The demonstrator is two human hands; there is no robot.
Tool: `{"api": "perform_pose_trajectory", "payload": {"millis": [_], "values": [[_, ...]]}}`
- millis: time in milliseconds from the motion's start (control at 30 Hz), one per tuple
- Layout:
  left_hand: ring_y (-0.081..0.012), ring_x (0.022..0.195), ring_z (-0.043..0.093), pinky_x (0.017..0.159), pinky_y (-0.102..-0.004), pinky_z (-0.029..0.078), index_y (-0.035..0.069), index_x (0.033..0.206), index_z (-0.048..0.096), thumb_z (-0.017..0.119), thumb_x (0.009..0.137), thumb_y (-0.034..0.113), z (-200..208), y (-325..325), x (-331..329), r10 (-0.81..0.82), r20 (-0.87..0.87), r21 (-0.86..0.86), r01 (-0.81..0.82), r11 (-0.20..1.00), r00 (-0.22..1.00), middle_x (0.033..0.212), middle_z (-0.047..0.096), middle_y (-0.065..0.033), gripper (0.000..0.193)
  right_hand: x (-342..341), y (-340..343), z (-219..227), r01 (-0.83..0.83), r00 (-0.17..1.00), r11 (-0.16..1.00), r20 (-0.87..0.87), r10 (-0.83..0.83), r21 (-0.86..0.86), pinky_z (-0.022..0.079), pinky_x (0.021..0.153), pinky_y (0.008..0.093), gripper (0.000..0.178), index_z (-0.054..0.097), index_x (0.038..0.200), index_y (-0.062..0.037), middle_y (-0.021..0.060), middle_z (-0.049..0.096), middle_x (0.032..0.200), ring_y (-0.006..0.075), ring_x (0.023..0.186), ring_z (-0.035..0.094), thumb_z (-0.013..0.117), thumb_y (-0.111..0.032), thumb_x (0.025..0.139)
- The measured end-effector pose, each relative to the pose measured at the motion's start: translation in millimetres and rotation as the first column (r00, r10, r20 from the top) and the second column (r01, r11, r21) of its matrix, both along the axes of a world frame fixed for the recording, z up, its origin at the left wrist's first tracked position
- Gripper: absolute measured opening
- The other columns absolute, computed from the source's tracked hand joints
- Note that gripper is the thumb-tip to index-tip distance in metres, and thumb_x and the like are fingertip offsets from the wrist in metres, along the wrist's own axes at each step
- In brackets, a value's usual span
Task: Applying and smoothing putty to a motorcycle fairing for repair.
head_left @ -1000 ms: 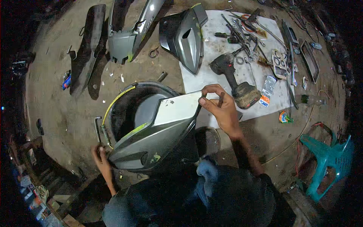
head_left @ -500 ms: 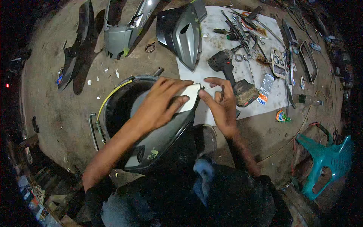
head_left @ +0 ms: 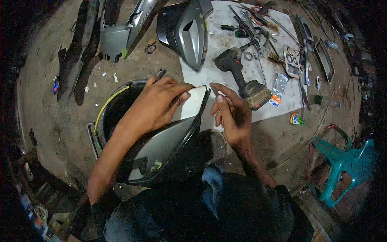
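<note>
A grey and black motorcycle body panel [head_left: 161, 145] lies tilted in front of me, and a white piece [head_left: 192, 104] covers its pointed far end. My left hand [head_left: 155, 103] is closed at that end, thumb and forefinger bent together at the edge of the white piece. Whether the white piece is a loose sheet or stuck down, I cannot tell. Just right of the tip, apart from it, my right hand [head_left: 233, 115] pinches a small, thin, dark blade-like piece [head_left: 213, 91] between thumb and fingers.
A dusty cordless power tool [head_left: 242, 76] lies on a white sheet [head_left: 225, 40] beside several hand tools [head_left: 258, 30]. More grey panels [head_left: 192, 38] lie at the far side. A teal plastic part [head_left: 342, 165] sits at the right, a black tub-like part [head_left: 115, 109] behind my left arm.
My left hand has drawn back leftward, baring more of the white piece. My right hand has moved slightly away from the panel's tip. The whole view has shifted a little.
</note>
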State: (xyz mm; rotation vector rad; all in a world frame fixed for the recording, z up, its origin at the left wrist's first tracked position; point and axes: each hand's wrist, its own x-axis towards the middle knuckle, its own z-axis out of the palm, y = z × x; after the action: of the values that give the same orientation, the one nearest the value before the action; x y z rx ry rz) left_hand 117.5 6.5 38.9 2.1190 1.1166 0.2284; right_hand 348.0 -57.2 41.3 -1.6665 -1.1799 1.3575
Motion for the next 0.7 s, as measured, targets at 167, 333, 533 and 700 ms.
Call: {"api": "perform_pose_trajectory", "payload": {"millis": [167,333,533,700], "values": [[-0.0345,0.099,0.067,0.108,-0.0539,0.037,0.004,0.108,0.071,0.054,0.109,0.024,-30,4,-11,-0.012,0.125,0.147,-0.007,0.989,0.992,0.096,0.071,-0.0174,0.026,-13,-4,-10,0.036,0.996,0.999,-0.086,-0.037,-0.02,0.042,0.055,0.0256,0.036,0.056,0.145,-0.0105,0.0004,0.065,0.075,0.0049,0.059,0.05,0.057,-0.016,0.109],[-0.0351,0.093,0.066,0.107,-0.0503,0.038,0.002,0.104,0.071,0.051,0.11,0.026,-36,2,-7,0.036,0.126,0.129,-0.052,0.99,0.991,0.092,0.07,-0.0186,0.032,-17,-6,-23,0.055,0.997,0.998,-0.051,-0.053,0.041,0.04,0.052,0.0252,0.03,0.058,0.139,-0.0101,0.0011,0.065,0.074,0.0046,0.056,0.048,0.058,-0.015,0.109],[-0.0353,0.093,0.065,0.104,-0.0498,0.039,0.002,0.105,0.069,0.048,0.111,0.027,-35,4,-8,0.014,0.099,0.093,-0.023,0.995,0.995,0.09,0.068,-0.0178,0.033,-21,-5,-22,0.114,0.99,0.991,-0.093,-0.107,0.068,0.041,0.052,0.0233,0.031,0.058,0.14,-0.0108,0.0016,0.066,0.073,0.0045,0.055,0.048,0.059,-0.015,0.109],[-0.0348,0.097,0.065,0.105,-0.0503,0.038,0.002,0.107,0.068,0.046,0.112,0.027,-37,3,-9,0.041,0.106,0.109,-0.052,0.993,0.994,0.094,0.069,-0.0182,0.034,-24,0,-16,0.139,0.985,0.988,-0.11,-0.132,0.065,0.041,0.052,0.0228,0.031,0.058,0.139,-0.0094,0.0026,0.068,0.074,0.0044,0.055,0.049,0.06,-0.013,0.108]]}}
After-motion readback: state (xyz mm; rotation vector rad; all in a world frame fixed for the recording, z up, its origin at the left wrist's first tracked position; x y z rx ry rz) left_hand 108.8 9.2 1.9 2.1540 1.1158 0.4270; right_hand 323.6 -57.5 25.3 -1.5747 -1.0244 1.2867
